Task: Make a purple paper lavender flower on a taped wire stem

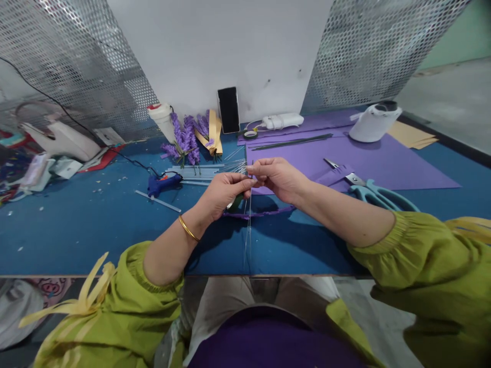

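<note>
My left hand (227, 191) is closed, its thumb and fingers pinching thin wires (250, 220) that hang down over the table's front. A roll of dark green tape (235, 203) sits under its fingers. My right hand (282, 178) meets it at the fingertips, pinching the upper end of the wires, where a short dark tip sticks up. Whether the tape is wound on the wires is too small to tell. Just behind the hands lies a bundle of loose thin wires (235, 166). A purple strip (264, 213) rests on the table below my hands.
Left are a blue glue gun (163, 184), glue sticks (199, 173) and purple flower stems (186, 138). A phone (228, 110) stands at the back. On the right, purple sheets (406, 163) lie beneath teal-handled scissors (378, 194), dark green stems (291, 141) and a white roll (372, 125).
</note>
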### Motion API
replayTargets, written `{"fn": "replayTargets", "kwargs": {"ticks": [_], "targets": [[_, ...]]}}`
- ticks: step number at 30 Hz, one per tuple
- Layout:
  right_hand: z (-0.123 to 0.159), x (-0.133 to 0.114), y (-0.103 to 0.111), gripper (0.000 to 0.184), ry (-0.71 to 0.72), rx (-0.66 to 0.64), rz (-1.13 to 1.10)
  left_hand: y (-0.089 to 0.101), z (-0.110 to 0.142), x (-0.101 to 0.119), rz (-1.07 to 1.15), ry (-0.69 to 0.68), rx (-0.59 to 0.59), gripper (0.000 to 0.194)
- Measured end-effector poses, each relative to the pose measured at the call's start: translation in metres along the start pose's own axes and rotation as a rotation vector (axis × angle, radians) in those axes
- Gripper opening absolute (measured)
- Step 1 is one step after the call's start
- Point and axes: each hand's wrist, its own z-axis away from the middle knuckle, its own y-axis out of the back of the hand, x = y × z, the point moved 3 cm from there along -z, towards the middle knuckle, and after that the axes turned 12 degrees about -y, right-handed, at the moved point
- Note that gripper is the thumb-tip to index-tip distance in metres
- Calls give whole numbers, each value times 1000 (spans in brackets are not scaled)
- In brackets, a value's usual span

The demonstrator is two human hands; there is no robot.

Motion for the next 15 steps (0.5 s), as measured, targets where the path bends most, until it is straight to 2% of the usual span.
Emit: {"fn": "replayTargets", "kwargs": {"ticks": [6,12,15], "targets": [[0,2,1,44,12,34,20,0,1,1,-35,13,-20,29],[-1,0,-1,34,-74,-211,-90,2,0,-2,86,-10,3,25],[0,-2,-2,29,-78,-240,-83,1,-1,-3,132,-18,-10,23]]}}
